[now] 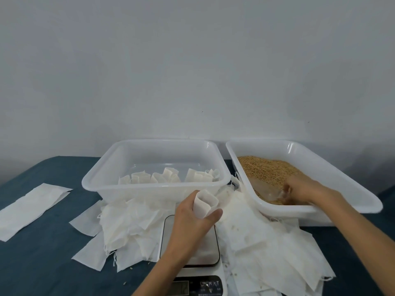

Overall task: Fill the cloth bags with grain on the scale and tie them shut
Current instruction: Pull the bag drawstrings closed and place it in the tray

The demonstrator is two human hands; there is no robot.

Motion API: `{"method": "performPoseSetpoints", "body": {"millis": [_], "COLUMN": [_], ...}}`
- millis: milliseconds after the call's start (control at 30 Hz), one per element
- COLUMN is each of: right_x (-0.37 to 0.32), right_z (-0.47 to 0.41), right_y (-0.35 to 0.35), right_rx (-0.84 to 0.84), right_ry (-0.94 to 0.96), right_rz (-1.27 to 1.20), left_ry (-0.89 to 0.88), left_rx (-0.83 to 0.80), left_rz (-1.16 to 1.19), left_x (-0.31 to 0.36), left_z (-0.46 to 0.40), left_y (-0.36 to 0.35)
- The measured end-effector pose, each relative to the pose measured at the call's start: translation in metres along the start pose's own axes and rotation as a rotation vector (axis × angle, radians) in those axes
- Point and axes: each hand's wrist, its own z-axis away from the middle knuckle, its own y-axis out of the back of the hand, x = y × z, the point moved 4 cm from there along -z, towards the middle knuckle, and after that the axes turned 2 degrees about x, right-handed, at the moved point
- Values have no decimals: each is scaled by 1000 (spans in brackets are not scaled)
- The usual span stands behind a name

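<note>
White cloth bag [205, 203], mouth held open by the gripping left hand [190, 218] above the scale [192, 253]; right hand [303, 190] grasps a clear scoop [271, 192] in the grain [265, 169]; a sagging mouth risks spillage

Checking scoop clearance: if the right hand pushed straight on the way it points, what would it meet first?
Probably the grain heaped in the right tub; the right hand already reaches into it, pointing left. Depth is unclear.
</note>
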Motion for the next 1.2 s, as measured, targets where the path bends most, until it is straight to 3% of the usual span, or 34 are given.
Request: {"method": "performPoseSetpoints", "body": {"millis": [233, 400, 533, 700, 933, 1200], "right_x": [31, 53, 49, 25, 41, 52], "right_z": [1, 0, -8, -12, -8, 0], "right_y": [17, 29, 29, 14, 7, 6], "right_rx": [302, 475, 503, 376, 270, 270], "right_ry": [-57, -177, -82, 116, 71, 80], "right_rz": [-111, 214, 328, 30, -396, -547], "left_ry": [-5, -11, -18, -20, -10, -4], "left_rx": [24, 10, 5, 3, 4, -2], "left_rz": [24, 14, 6, -3, -22, -18], "left_x": [0, 0, -1, -1, -5, -4], "left_z": [-1, -1, -1, -1, -2, 0], "left_y": [1, 0, 0, 0, 0, 0]}}
